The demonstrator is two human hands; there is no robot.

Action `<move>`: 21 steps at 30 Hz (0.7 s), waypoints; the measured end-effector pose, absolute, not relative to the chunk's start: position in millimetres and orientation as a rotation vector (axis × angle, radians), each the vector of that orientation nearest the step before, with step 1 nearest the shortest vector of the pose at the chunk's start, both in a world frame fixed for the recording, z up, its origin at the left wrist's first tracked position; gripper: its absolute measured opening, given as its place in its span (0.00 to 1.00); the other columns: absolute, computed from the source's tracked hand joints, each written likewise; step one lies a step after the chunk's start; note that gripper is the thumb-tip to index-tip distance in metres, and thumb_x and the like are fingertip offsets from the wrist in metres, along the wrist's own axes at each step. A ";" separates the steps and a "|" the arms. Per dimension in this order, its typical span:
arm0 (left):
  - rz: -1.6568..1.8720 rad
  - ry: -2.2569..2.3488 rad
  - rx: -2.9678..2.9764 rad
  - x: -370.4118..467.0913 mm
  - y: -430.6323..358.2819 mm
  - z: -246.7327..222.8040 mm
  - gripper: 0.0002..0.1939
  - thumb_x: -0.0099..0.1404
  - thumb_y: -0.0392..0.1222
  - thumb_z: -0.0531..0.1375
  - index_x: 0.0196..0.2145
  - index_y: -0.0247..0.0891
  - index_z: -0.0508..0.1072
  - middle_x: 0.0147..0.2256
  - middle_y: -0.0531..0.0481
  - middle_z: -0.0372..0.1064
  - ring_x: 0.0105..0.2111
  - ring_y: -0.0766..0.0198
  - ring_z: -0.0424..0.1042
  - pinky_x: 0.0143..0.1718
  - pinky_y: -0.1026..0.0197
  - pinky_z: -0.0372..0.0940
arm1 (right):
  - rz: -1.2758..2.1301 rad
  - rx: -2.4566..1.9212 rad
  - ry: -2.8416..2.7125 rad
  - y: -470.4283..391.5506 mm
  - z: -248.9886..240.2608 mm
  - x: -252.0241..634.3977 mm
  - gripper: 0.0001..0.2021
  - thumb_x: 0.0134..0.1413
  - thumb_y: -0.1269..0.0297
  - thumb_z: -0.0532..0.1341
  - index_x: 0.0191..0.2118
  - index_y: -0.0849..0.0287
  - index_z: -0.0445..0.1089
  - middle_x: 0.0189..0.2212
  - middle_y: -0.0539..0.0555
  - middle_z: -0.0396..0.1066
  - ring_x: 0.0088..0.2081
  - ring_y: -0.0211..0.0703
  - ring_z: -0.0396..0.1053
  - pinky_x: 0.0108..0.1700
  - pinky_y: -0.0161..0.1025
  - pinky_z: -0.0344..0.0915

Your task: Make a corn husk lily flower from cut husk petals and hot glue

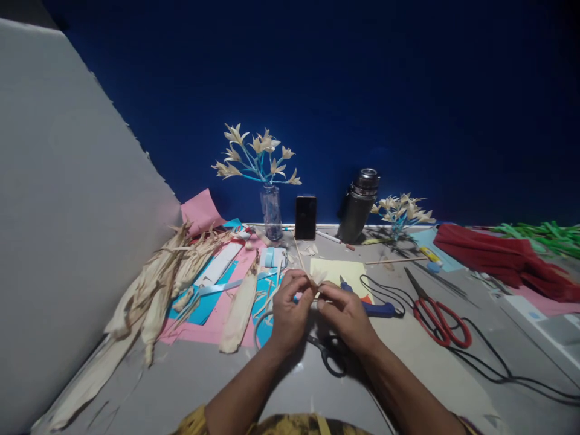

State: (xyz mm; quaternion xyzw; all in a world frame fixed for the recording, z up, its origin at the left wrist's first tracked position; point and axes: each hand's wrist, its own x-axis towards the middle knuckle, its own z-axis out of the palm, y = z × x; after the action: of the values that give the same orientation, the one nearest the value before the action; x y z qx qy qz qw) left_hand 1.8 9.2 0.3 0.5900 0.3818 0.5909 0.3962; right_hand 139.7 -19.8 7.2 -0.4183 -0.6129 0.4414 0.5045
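My left hand [293,305] and my right hand [347,311] meet over the middle of the table, fingertips pinched together. Between them is a small pale corn husk flower [319,276], its petals sticking up past the fingers; its lower end is hidden. Beneath my hands lies a pair of black-handled scissors [334,356], partly covered. Just beyond my right hand is a blue glue gun [378,310] with a black cord, resting by a pale yellow paper [338,267]. A long piece of corn husk [240,314] lies left of my left hand.
Dried corn husks [158,296] pile up at the left over pink and blue paper. A glass vase [271,211] of husk flowers, a phone [306,217] and a dark flask [357,208] stand along the blue wall. Red-handled scissors [439,317] and a red cloth [502,257] lie right.
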 end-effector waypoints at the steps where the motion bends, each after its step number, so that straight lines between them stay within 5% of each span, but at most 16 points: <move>1: 1.468 0.958 1.418 2.4 9.7 -1.1 0.05 0.62 0.39 0.64 0.28 0.38 0.77 0.34 0.48 0.68 0.39 0.60 0.68 0.40 0.62 0.63 | 1.003 -1.014 -1.506 -20.4 9.2 138.7 0.09 0.60 0.66 0.58 0.40 0.58 0.77 0.39 0.54 0.73 0.43 0.46 0.70 0.46 0.39 0.65; 9: 1.202 0.851 0.986 6.2 10.4 -9.1 0.10 0.60 0.45 0.66 0.31 0.35 0.78 0.30 0.49 0.71 0.32 0.64 0.68 0.37 0.63 0.63 | 0.533 -1.265 -1.423 -22.0 3.5 137.6 0.03 0.56 0.65 0.65 0.34 0.58 0.73 0.28 0.50 0.72 0.24 0.37 0.64 0.28 0.35 0.61; 21: 1.241 0.884 0.864 13.3 3.1 -11.2 0.14 0.57 0.48 0.68 0.28 0.35 0.73 0.27 0.52 0.69 0.28 0.66 0.68 0.34 0.63 0.64 | 0.211 -1.145 -1.580 -21.0 -4.4 131.3 0.09 0.59 0.73 0.60 0.27 0.58 0.67 0.22 0.48 0.66 0.24 0.36 0.62 0.29 0.35 0.60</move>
State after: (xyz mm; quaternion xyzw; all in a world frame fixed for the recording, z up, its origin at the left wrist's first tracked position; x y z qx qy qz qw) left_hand 13.3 3.1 -11.2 0.3790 0.3877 0.5440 0.6404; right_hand 131.3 -21.0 -4.4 -0.4851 -0.6693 0.0893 0.5557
